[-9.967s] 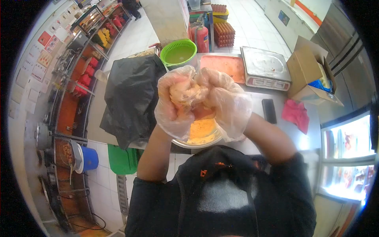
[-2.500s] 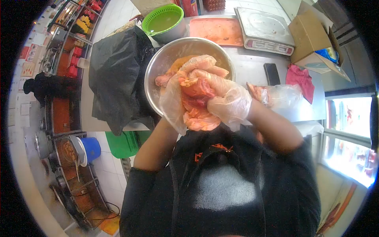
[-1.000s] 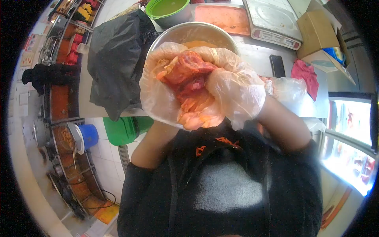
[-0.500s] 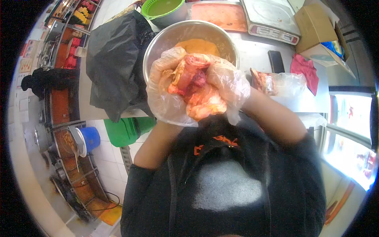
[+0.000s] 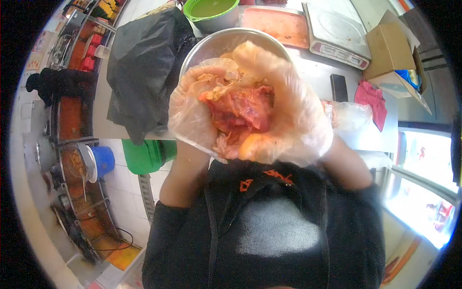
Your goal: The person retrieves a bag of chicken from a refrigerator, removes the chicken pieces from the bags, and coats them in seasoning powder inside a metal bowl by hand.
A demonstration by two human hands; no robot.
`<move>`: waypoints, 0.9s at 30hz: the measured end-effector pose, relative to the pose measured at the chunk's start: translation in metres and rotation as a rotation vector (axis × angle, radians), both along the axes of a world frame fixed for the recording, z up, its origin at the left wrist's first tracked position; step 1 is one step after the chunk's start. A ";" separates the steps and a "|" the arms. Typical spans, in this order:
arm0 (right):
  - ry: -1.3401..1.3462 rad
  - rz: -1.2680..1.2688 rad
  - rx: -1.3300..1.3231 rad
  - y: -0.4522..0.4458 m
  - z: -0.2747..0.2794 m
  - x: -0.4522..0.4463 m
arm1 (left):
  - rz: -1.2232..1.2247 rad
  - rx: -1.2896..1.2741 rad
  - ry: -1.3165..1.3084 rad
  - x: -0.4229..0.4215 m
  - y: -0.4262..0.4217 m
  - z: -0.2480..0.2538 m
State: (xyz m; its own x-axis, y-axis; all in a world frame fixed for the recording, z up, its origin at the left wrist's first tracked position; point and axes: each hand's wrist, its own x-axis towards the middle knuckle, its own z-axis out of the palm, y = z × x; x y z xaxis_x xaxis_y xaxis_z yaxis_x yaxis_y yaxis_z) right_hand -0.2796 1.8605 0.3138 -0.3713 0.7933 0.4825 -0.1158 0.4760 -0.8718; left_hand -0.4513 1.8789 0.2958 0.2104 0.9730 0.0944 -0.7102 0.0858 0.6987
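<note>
A piece of raw chicken (image 5: 243,111), reddish inside with paler, orange-tinged skin, is held up close to my chest. My left hand (image 5: 190,106), in a clear plastic glove, grips its left side. My right hand (image 5: 301,111), gloved the same way, is wrapped around the right side, its fingers reaching up past the top of the meat. Behind both hands stands a large metal bowl (image 5: 262,34). My hands and the chicken hide most of the bowl's inside.
A black plastic bag (image 5: 144,72) lies left of the bowl. Beyond are a green colander (image 5: 192,12), a red tray (image 5: 276,26) and a scale (image 5: 337,33). Rightward lie a phone (image 5: 339,88), a pink cloth (image 5: 371,103), a plastic-wrapped packet (image 5: 353,115) and a cardboard box (image 5: 390,53).
The chicken has been turned and spread wider, showing more of its red inside. My right hand has moved up and its fingers reach further over the meat, covering the orange contents of the bowl.
</note>
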 end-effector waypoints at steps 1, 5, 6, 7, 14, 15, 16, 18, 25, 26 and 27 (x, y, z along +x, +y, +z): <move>0.013 0.023 0.082 0.002 0.005 0.001 | -0.002 -0.066 -0.028 0.000 0.004 -0.002; -0.405 -0.168 0.205 -0.004 0.024 -0.001 | -0.046 -0.171 -0.080 -0.003 0.008 -0.015; -0.407 -0.166 0.205 -0.003 0.018 -0.004 | -0.071 -0.191 -0.090 -0.005 0.009 -0.018; -0.299 -0.127 0.135 -0.001 0.012 -0.006 | -0.121 -0.181 -0.066 -0.007 0.011 -0.020; -0.004 0.100 -0.125 0.005 0.005 0.000 | -0.074 -0.030 0.028 -0.001 0.005 -0.012; -0.005 0.100 -0.128 0.003 0.003 0.000 | -0.081 -0.037 0.037 -0.002 0.005 -0.010; 0.015 0.079 -0.196 0.000 0.003 0.000 | -0.089 -0.044 0.046 -0.002 0.004 -0.010; 0.034 0.058 -0.266 -0.001 0.000 0.000 | -0.058 -0.140 -0.015 0.001 -0.003 -0.008; 0.256 0.168 -0.286 0.008 -0.012 -0.004 | -0.111 -0.119 -0.100 -0.005 0.001 -0.016; 0.014 0.058 -0.183 0.011 -0.006 -0.003 | -0.109 -0.118 -0.100 -0.007 0.002 -0.019; 0.015 0.059 -0.182 0.013 -0.001 -0.002 | -0.084 -0.355 -0.177 -0.010 0.003 -0.023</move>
State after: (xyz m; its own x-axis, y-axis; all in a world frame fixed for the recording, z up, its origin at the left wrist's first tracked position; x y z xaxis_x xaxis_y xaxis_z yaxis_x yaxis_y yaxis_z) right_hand -0.2814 1.8739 0.3129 -0.4135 0.8450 0.3389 -0.1525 0.3027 -0.9408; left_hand -0.4618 1.8815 0.2731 0.3011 0.9318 -0.2027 -0.7975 0.3625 0.4823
